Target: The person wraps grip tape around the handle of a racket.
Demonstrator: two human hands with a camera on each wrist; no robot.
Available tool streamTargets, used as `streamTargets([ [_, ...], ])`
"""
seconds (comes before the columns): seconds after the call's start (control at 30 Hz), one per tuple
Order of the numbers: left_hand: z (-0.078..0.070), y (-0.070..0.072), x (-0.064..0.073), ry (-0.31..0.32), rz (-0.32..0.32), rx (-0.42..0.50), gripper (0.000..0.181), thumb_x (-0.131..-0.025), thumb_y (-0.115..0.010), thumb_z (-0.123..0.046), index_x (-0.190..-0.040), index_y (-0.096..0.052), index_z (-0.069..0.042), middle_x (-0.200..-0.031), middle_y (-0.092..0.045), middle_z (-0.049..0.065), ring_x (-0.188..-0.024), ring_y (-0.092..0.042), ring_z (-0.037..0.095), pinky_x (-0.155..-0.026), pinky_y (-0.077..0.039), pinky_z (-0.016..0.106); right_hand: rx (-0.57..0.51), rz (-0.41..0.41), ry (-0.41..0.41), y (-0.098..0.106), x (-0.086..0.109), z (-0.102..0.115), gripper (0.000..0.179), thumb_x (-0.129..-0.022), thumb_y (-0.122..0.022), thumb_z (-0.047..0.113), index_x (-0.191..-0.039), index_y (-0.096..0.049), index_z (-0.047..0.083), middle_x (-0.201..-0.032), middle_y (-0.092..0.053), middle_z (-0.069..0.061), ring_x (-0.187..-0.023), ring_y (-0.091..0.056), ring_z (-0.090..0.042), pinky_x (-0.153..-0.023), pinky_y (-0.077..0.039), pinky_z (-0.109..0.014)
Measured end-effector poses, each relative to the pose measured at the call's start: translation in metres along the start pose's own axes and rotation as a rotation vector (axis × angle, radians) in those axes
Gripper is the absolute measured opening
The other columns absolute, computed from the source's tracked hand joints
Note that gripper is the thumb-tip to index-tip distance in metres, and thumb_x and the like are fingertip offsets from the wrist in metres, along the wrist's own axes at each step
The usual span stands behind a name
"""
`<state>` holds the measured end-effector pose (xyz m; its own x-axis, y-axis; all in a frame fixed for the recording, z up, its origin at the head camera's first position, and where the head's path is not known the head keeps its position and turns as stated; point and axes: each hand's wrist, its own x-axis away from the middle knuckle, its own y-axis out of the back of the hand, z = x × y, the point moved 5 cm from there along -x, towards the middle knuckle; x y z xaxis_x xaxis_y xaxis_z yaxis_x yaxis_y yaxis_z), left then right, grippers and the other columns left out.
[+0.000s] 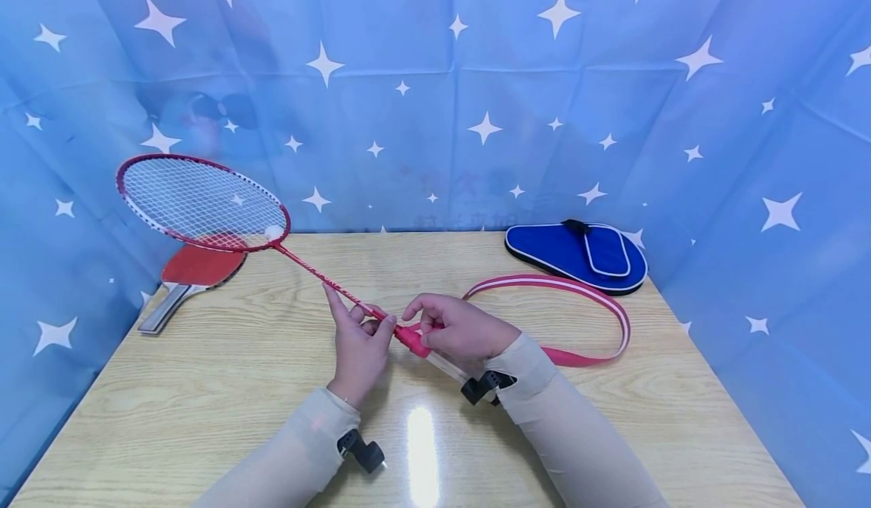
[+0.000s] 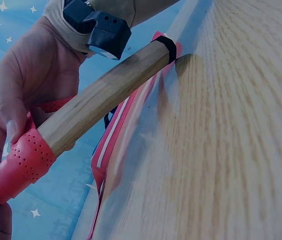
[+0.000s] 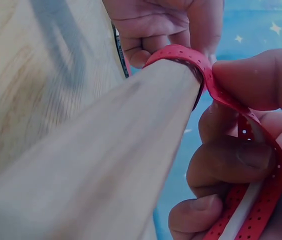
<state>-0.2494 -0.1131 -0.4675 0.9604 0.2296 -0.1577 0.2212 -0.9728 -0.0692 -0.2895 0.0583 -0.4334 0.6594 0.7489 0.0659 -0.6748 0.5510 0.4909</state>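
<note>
A red badminton racket (image 1: 314, 272) slants up to the left, its strung head raised over the table's far left. My left hand (image 1: 361, 349) grips its shaft just above the handle; only some of its fingertips (image 2: 1, 220) show in the left wrist view. Perforated red grip tape (image 2: 28, 155) wraps the top of the bare wooden handle (image 2: 111, 90). With thumb and fingers my right hand (image 1: 469, 330) pinches the tape beside the handle, clearest in the right wrist view. From there the tape's loose length (image 1: 619, 319), with a white stripe, loops across the table to the right.
At the back right lies a blue paddle case (image 1: 554, 249) with white piping. Red table tennis paddles (image 1: 197, 266) lie at the left edge, partly behind the racket head, with a white ball (image 1: 274, 232) close by. A star-patterned blue curtain (image 1: 435, 115) surrounds the wooden table (image 1: 204, 402).
</note>
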Motion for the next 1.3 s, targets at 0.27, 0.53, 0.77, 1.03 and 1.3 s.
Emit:
streamTargets([
  [0.27, 0.000, 0.001, 0.000, 0.004, -0.004, 0.007, 0.126, -0.097, -0.070, 0.002, -0.161, 0.026, -0.046, -0.105, -0.065, 0.017, -0.086, -0.070, 0.028, -0.075, -0.061, 0.027, -0.025, 0.016, -0.055, 0.004, -0.001, -0.008, 0.033, -0.096, -0.066, -0.001, -0.122, -0.067, 0.019, -0.084, -0.057, -0.004, -0.075, -0.054, -0.020, -0.072, -0.047, -0.030],
  [0.53, 0.000, 0.001, 0.000, 0.007, 0.001, 0.000, 0.125, -0.098, -0.070, 0.002, -0.161, 0.027, -0.045, -0.107, -0.065, 0.019, -0.086, -0.070, 0.027, -0.076, -0.062, 0.026, -0.060, 0.061, -0.125, 0.002, -0.002, -0.017, 0.042, -0.098, -0.066, 0.003, -0.136, -0.064, 0.019, -0.111, -0.070, -0.004, -0.100, -0.064, -0.023, -0.087, -0.051, -0.037],
  [0.77, -0.002, 0.000, 0.000, -0.001, 0.004, 0.031, 0.123, -0.097, -0.068, 0.004, -0.164, 0.027, -0.036, -0.111, -0.062, 0.029, -0.082, -0.068, 0.026, -0.071, -0.059, 0.025, -0.097, 0.109, -0.150, 0.000, -0.002, -0.019, 0.048, -0.099, -0.067, 0.006, -0.144, -0.061, 0.022, -0.118, -0.074, -0.003, -0.112, -0.068, -0.021, -0.100, -0.052, -0.040],
  [1.03, -0.002, 0.002, -0.001, -0.013, -0.021, 0.024, 0.125, -0.095, -0.072, 0.003, -0.164, 0.026, -0.034, -0.102, -0.066, 0.017, -0.078, -0.068, 0.022, -0.068, -0.056, 0.024, -0.028, 0.079, -0.077, -0.001, -0.003, -0.013, 0.040, -0.098, -0.071, 0.010, -0.136, -0.063, 0.017, -0.106, -0.074, 0.000, -0.100, -0.067, -0.021, -0.090, -0.052, -0.036],
  [1.3, -0.001, 0.002, -0.001, -0.004, -0.033, 0.029, 0.125, -0.096, -0.071, 0.004, -0.164, 0.026, -0.034, -0.099, -0.064, 0.012, -0.079, -0.070, 0.020, -0.067, -0.057, 0.023, 0.016, 0.045, -0.039, -0.001, -0.004, -0.009, 0.038, -0.095, -0.077, 0.008, -0.130, -0.065, 0.014, -0.103, -0.071, -0.002, -0.097, -0.068, -0.022, -0.090, -0.053, -0.037],
])
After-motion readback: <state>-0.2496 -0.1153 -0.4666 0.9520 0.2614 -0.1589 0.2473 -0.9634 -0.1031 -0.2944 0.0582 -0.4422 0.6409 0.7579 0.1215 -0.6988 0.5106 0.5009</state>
